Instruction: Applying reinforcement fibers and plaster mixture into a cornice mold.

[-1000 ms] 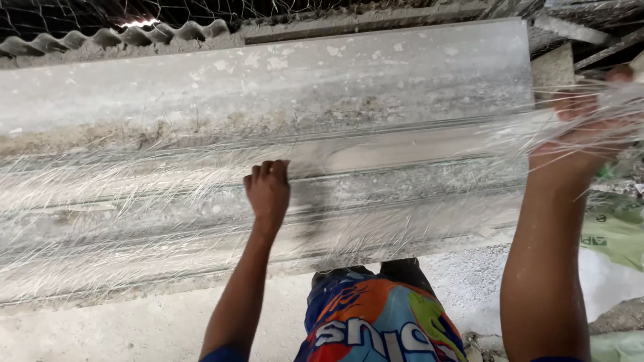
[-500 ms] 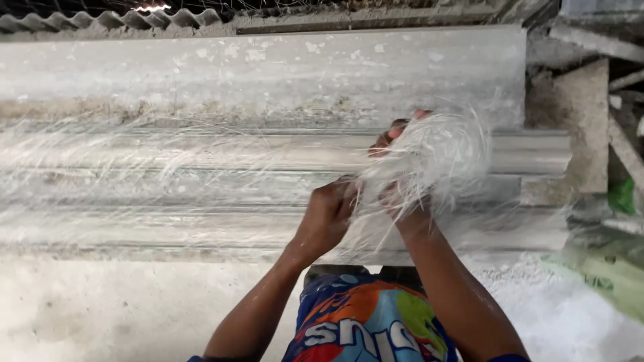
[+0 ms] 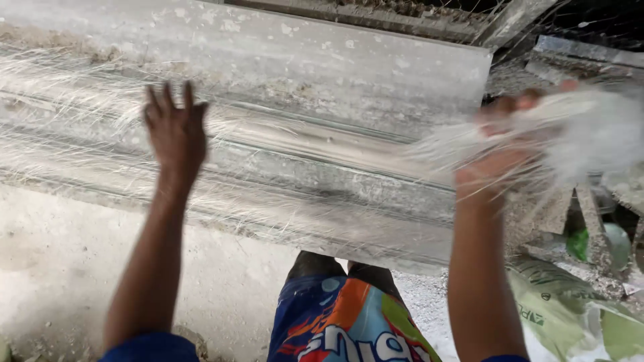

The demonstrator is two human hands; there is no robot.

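Head view: hands over a grey mould strewn with fibres.
Left hand point(image 3: 176, 131) lies open on the mould point(image 3: 322, 114); right hand point(image 3: 500, 161) grips a fibre tuft point(image 3: 590, 134).

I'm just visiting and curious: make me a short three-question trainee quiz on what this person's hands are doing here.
1. True or false: the left hand lies spread open on the fibre strands over the long grey mould.
2. The right hand holds: A) a trowel, B) a bunch of white fibres, C) nothing?
3. Which hand is past the mould's end?

Key: 1 true; 2 B; 3 the right hand.
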